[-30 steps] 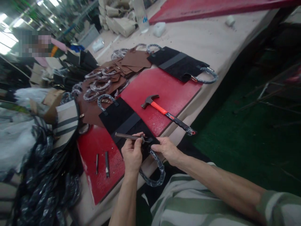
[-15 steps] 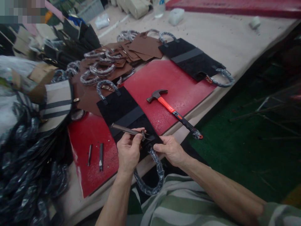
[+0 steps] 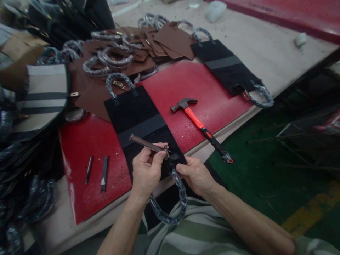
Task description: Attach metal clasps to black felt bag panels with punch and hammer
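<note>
Between the thumb and fingers of my left hand [image 3: 147, 171] is a steel punch [image 3: 143, 142], slanting up and left over a flat black bag panel [image 3: 135, 109]. Its lower end is by a tab of the panel's near handle [image 3: 182, 191], which is wrapped in clear plastic. My right hand [image 3: 198, 175] grips the panel's near right edge, thumb on top and fingers hidden beneath. A second wrapped handle [image 3: 120, 78] arches from the far edge. To the right of the panel, a claw hammer [image 3: 195, 117] with an orange and black grip lies on the red board [image 3: 170, 78].
Two slim metal tools, a thin rod [image 3: 89, 169] and a flat chisel-like bar [image 3: 104, 173], lie on the board's left part. Brown panels [image 3: 175, 39] with wrapped handles are heaped behind. Another black panel [image 3: 225, 65] lies at the right. Bag pieces [image 3: 46, 88] crowd the left.
The camera view has shifted and turned slightly. Both hands keep their holds on the punch and the panel, and the hammer lies where it was on the board.
</note>
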{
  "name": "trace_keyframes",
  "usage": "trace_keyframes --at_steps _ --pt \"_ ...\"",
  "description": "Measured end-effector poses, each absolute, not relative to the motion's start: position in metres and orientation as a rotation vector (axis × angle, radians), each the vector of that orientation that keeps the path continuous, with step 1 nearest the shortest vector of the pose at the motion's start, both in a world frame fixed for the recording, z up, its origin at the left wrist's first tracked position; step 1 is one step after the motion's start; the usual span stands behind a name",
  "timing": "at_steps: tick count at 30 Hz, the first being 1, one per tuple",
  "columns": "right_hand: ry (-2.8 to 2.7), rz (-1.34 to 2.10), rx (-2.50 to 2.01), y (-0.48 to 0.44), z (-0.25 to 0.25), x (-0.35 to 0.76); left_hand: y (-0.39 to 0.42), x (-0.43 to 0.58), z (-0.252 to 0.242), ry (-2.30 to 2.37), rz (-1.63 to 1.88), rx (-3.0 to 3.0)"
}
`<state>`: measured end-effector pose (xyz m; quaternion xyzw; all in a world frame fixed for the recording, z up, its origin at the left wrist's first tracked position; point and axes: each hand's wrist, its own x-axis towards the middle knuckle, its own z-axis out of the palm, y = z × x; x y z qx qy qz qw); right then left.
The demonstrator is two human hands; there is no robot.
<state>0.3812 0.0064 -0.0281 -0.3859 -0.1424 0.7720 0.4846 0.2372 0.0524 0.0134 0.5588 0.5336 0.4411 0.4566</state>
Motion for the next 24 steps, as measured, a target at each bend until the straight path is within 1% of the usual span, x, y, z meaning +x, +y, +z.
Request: trace_keyframes --at_steps 5,14,24 --pt "-0.347 1.898 -0.942 0.005 -0.036 0.38 0.053 0.234 0.01 1.281 1.09 1.41" --pt "-0.225 1.91 -0.979 0.009 -0.027 0.375 0.056 0.229 0.004 1.254 1.017 1.485" --pt "-0.24 1.895 -0.996 0.01 -0.029 0.375 0.058 0.228 0.001 1.221 0.983 1.571"
